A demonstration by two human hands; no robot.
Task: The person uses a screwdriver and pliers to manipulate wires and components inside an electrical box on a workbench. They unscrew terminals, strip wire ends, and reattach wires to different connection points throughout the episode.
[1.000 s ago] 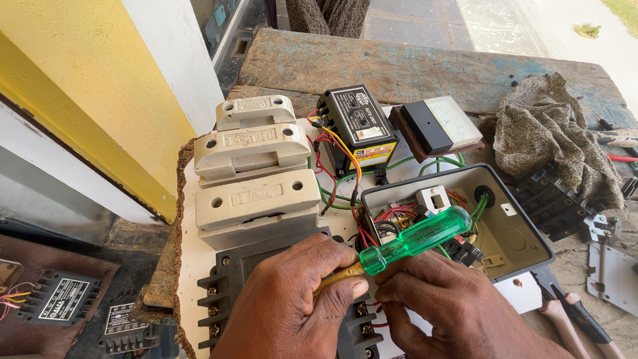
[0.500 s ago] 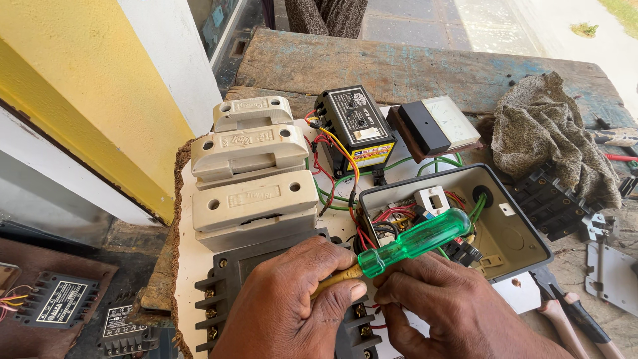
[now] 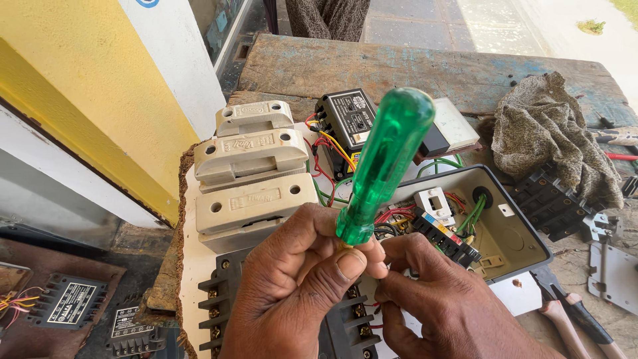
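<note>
A screwdriver with a translucent green handle [image 3: 385,163] stands nearly upright, handle toward the camera. My left hand [image 3: 296,286] pinches its lower end between thumb and fingers. My right hand [image 3: 442,306] curls beside it, fingertips touching the same spot near the shaft, which is hidden. Both hands hover over a black terminal block [image 3: 222,309] on a white board. Three cream ceramic fuse carriers [image 3: 249,176] sit just behind the left hand.
An open grey junction box [image 3: 512,229] with coloured wires lies to the right. Behind it are a black relay unit [image 3: 345,116] and a crumpled rag [image 3: 551,136]. Pliers [image 3: 571,312] lie at the lower right. A yellow and white wall [image 3: 86,86] rises at the left.
The screwdriver has swung from lying nearly flat, pointing right, to standing upright with its handle raised toward the camera. Both hands have lifted with it.
</note>
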